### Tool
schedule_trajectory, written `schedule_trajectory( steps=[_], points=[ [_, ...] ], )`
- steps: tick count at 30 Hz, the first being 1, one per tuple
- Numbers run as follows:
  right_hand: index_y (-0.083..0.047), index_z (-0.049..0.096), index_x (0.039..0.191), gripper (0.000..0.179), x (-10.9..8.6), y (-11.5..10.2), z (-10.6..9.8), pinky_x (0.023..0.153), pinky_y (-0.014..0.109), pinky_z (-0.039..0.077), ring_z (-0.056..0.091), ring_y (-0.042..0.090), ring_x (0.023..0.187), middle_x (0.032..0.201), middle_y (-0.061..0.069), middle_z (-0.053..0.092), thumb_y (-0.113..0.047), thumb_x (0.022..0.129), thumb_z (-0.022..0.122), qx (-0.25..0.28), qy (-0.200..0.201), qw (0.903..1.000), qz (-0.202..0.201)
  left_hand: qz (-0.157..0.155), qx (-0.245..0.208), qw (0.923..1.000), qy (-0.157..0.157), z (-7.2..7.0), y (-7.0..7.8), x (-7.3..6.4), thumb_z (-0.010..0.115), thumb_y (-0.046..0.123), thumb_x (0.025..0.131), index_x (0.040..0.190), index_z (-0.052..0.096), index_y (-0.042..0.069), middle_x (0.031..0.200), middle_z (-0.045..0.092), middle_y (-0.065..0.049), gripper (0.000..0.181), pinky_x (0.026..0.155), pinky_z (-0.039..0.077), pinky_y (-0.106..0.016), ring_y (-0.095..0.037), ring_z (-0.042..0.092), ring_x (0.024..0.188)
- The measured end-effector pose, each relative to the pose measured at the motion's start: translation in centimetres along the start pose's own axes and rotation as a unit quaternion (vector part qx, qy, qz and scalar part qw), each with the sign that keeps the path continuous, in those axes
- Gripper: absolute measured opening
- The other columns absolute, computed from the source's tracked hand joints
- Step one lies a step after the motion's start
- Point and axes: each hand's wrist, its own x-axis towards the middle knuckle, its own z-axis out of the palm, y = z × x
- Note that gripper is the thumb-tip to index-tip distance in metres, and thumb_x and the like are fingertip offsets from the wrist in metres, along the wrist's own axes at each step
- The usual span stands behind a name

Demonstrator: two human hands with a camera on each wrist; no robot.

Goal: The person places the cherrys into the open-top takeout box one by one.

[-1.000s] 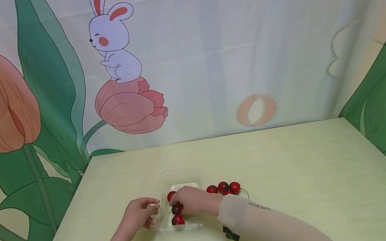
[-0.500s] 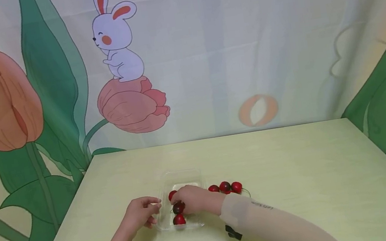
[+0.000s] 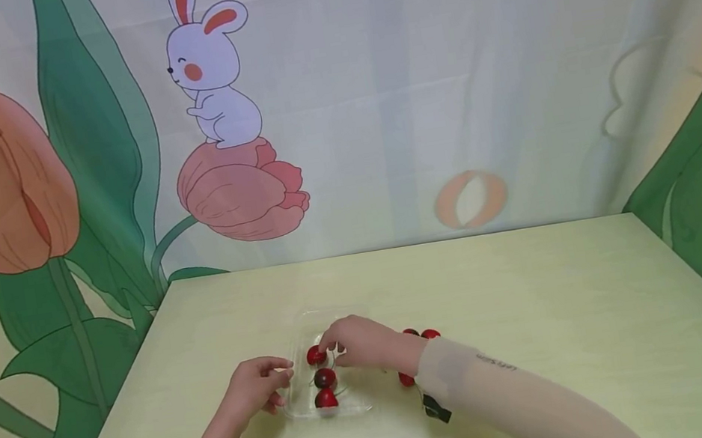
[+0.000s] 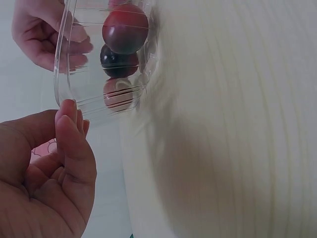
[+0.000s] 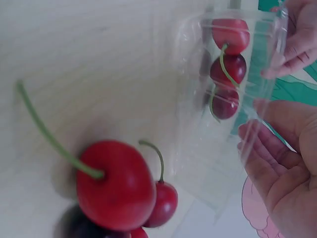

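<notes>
A clear plastic box [image 3: 358,393] lies on the table, with three dark red cherries in a row along its left side: a far cherry [image 3: 315,355], a middle cherry [image 3: 324,379] and a near cherry [image 3: 326,398]. My left hand [image 3: 255,386] pinches the box's left rim between thumb and fingertips, which also shows in the left wrist view. Over the inside of the box, my right hand [image 3: 363,342] holds nothing, thumb and fingers apart, close beside the far cherry. The right wrist view shows this hand [image 5: 285,158] through the clear wall, fingers relaxed.
Right of the box, partly hidden by my right forearm, several loose cherries lie on the table, among them a back cherry [image 3: 431,333] and a front cherry [image 3: 406,379]. Green stems stick up from the large cherry [image 5: 116,183] and its neighbour. A printed curtain [image 3: 365,133] hangs behind the table.
My right hand has let go of the far cherry, lifted slightly and drawn back to the right, its fingers spread apart. My left hand stays at the rim.
</notes>
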Motion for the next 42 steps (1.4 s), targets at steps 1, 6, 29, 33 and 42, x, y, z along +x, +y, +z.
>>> schedule_trajectory(
  steps=[1,6,29,33,42],
  points=[
    [-0.004,0.073,0.121,0.027,-0.1,0.1,-0.1,0.093,0.029,0.056,0.069,0.025,0.104,0.121,0.010,0.075,-0.005,0.094,0.071,0.004,0.002,1.0000,-0.001,-0.001,-0.001,1.0000,0.001,0.0,0.0,0.0,0.063,0.009,0.098,0.120,0.067,-0.007,0.091,0.070,-0.014,0.027,0.050,0.052,-0.025,-0.013,0.056,0.052],
    [-0.004,0.072,0.120,0.027,-0.7,0.4,-0.8,0.094,0.031,0.056,0.069,0.025,0.105,0.121,0.011,0.074,-0.007,0.094,0.071,0.016,0.012,0.9998,-0.007,-0.001,0.000,1.0000,0.004,0.0,-0.1,-0.1,0.063,0.009,0.098,0.119,0.068,-0.007,0.090,0.069,-0.013,0.027,0.050,0.052,-0.025,-0.013,0.056,0.053],
    [-0.003,0.072,0.120,0.025,-5.9,2.5,-3.1,0.089,0.029,0.059,0.069,0.024,0.102,0.116,0.010,0.074,-0.010,0.095,0.070,0.055,0.076,0.9955,-0.012,-0.001,0.004,1.0000,0.006,0.1,0.2,-0.2,0.063,0.010,0.099,0.120,0.067,-0.007,0.093,0.071,-0.015,0.027,0.052,0.053,-0.025,-0.013,0.056,0.054],
    [-0.003,0.072,0.120,0.026,-6.8,2.9,-3.2,0.089,0.031,0.058,0.068,0.023,0.099,0.115,0.009,0.074,-0.011,0.095,0.070,0.068,0.090,0.9936,-0.009,-0.003,0.004,1.0000,0.007,0.1,0.2,-0.2,0.062,0.010,0.099,0.120,0.067,-0.007,0.093,0.071,-0.015,0.027,0.052,0.053,-0.025,-0.013,0.056,0.054],
    [-0.003,0.071,0.120,0.028,-8.3,4.0,-3.6,0.089,0.035,0.060,0.069,0.021,0.099,0.117,0.012,0.074,-0.013,0.094,0.071,0.086,0.113,0.9898,0.013,-0.003,0.008,0.9999,0.007,0.1,0.2,-0.3,0.063,0.010,0.099,0.120,0.067,-0.006,0.093,0.070,-0.016,0.027,0.051,0.053,-0.025,-0.013,0.055,0.053]
  ],
)
